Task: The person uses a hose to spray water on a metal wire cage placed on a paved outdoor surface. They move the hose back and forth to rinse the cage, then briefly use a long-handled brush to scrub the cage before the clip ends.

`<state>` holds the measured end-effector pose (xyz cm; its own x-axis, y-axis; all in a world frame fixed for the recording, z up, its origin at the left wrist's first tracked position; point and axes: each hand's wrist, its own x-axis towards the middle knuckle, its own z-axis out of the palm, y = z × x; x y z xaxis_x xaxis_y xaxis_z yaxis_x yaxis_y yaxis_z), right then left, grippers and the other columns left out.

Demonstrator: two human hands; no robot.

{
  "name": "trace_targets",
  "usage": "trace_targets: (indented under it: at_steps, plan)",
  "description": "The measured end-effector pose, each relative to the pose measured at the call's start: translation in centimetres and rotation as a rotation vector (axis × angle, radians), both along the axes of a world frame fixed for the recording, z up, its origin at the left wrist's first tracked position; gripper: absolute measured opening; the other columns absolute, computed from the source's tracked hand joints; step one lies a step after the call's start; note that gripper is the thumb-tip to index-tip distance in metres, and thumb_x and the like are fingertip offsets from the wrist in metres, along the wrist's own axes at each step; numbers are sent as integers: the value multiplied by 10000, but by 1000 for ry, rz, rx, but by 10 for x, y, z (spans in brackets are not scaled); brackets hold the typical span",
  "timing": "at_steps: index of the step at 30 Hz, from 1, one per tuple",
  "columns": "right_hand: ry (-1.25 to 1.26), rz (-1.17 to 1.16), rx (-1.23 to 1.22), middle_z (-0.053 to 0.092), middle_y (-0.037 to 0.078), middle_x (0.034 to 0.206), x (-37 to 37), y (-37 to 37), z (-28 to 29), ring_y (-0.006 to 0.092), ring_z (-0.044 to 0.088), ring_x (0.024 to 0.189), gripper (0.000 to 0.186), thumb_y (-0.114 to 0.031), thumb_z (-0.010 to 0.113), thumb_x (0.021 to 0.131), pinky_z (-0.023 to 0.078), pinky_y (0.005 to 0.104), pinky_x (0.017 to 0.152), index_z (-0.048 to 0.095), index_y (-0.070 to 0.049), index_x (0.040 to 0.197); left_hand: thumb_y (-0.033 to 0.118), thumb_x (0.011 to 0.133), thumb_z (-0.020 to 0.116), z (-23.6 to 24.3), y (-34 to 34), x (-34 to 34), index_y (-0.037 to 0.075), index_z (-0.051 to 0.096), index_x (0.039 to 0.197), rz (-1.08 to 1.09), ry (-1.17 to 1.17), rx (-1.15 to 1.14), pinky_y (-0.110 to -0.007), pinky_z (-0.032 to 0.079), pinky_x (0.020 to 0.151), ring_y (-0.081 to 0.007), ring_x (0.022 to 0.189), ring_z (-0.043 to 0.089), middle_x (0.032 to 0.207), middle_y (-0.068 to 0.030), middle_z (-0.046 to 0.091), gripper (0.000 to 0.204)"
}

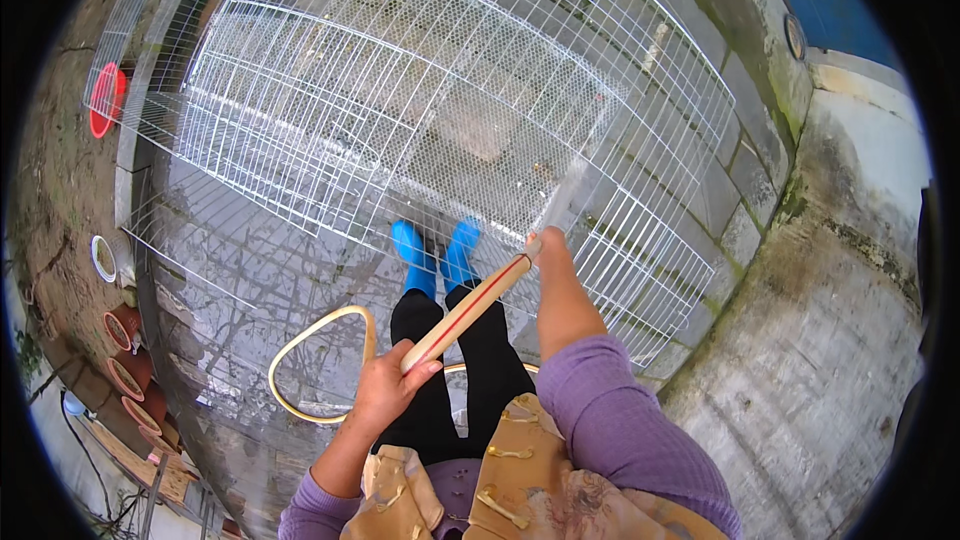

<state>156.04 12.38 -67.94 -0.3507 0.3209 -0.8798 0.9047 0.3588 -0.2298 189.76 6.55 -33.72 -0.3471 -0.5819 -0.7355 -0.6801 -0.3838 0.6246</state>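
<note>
A cream garden hose with a red stripe (pixel 470 312) runs slantwise in front of my body. My left hand (pixel 385 387) is closed around its nearer part, by my left thigh. Farther out, my right hand (pixel 546 243) grips the hose close to its mouth. A whitish spray of water (pixel 568 190) leaves that end toward the wire cage (pixel 420 110), a wide cage of thin metal bars. A finer mesh tray (pixel 480 60) lies within the cage. One loop of the hose (pixel 272 380) rests on the wet paving at my left.
My blue boots (pixel 415 245) stand at the cage's near edge. On the left, terracotta pots (pixel 122 325), a white pot (pixel 103 258) and a red basin (pixel 106 100) line a soil strip. A stained concrete wall (pixel 800 340) rises on the right.
</note>
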Motion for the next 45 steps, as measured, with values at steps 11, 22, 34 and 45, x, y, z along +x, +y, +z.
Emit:
trace_targets:
  at_steps: [11,22,34,45]
  plan:
    - [-2,52,1,486,133,778,-8,-11,10,194,491,564,344,-215,284,936,456,338,483,358,-63,1235,357,825,658,2,1,-5,15,588,840,-10,-4,19,-345,420,528,-272,516,500,583,-145,513,349]
    - [11,150,43,480,129,782,-23,-27,34,185,503,567,344,-184,289,925,454,319,454,367,-36,1226,378,820,658,2,6,-8,24,599,853,-43,18,16,-351,428,522,-302,524,521,587,-147,525,360]
    - [8,106,32,483,129,827,-8,-38,44,183,509,592,313,-177,295,930,462,304,460,381,-29,1192,365,829,652,-3,8,-2,14,594,883,-3,8,8,-350,433,531,-293,529,521,594,-156,528,360]
    - [41,35,38,489,170,933,17,-25,34,224,535,682,308,-199,304,936,498,305,524,381,-8,1166,354,833,649,-12,4,6,6,596,852,51,-59,3,-335,428,530,-222,516,503,583,-131,526,352]
